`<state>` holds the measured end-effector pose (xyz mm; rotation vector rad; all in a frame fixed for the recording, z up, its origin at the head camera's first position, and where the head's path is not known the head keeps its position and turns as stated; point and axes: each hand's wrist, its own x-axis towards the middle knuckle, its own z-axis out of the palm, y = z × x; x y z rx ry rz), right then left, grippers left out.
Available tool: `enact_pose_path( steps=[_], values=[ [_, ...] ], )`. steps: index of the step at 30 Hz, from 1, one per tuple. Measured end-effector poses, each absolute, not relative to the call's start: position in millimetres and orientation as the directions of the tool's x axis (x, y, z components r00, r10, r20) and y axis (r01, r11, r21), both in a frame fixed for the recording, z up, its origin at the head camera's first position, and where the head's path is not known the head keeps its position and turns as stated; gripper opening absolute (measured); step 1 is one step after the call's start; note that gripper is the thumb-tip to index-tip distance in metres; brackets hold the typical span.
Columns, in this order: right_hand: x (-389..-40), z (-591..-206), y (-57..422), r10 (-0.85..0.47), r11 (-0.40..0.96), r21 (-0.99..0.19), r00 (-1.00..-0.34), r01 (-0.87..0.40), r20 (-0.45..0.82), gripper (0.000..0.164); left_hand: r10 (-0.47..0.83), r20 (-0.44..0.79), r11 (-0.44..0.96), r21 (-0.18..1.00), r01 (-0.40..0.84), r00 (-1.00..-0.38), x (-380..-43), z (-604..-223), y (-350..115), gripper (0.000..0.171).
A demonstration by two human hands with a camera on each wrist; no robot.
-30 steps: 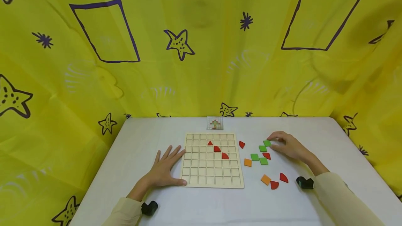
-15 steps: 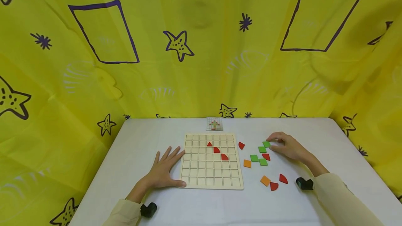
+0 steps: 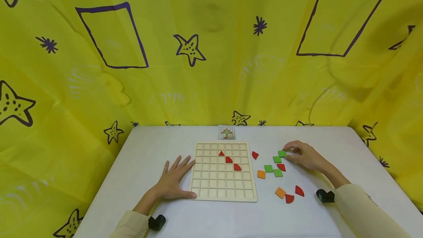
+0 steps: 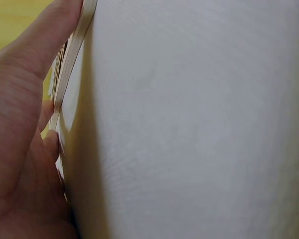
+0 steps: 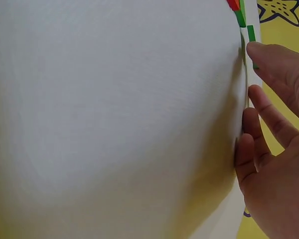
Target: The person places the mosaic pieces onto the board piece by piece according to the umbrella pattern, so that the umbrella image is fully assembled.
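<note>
A pale grid board (image 3: 209, 183) lies on the white table. In its upper cells sit a red triangle (image 3: 221, 153) and two red quarter-circle tiles (image 3: 229, 160). My left hand (image 3: 172, 183) rests with spread fingers along the board's left side, thumb on the lower left corner; the left wrist view shows the thumb against the board's edge (image 4: 72, 59). To the right, my right hand (image 3: 305, 156) pinches a green square tile (image 3: 282, 154) between thumb and forefinger. In the right wrist view this green tile (image 5: 251, 34) shows beside the thumb, partly hidden.
Right of the board lie more green squares (image 3: 268, 168), two orange squares (image 3: 261, 174) and several red quarter-circles (image 3: 299, 190). A small pattern card (image 3: 226, 132) stands behind the board. A yellow curtain (image 3: 211, 83) hangs along the table's back edge.
The head view has shifted slightly, so everything sits a little lower in it. Both hands and the tiles keep practically the same places.
</note>
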<state>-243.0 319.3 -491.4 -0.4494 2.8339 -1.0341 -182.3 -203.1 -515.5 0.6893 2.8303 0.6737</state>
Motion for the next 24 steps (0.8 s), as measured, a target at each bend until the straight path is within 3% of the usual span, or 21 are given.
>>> enact_pose_path(
  steps=[9,24],
  values=[
    [-240,-478,319,-0.316,0.729,-0.641,-0.949,-0.243,0.0,0.028,0.464,-0.045,0.799,0.451,0.396,-0.885,-183,-516,-202,0.116],
    [-237,-464,315,-0.333,0.693,-0.65,-0.938,-0.312,0.096,0.025,0.466,-0.044,0.796,0.456,0.397,-0.884,-182,-517,-203,0.116]
  ],
)
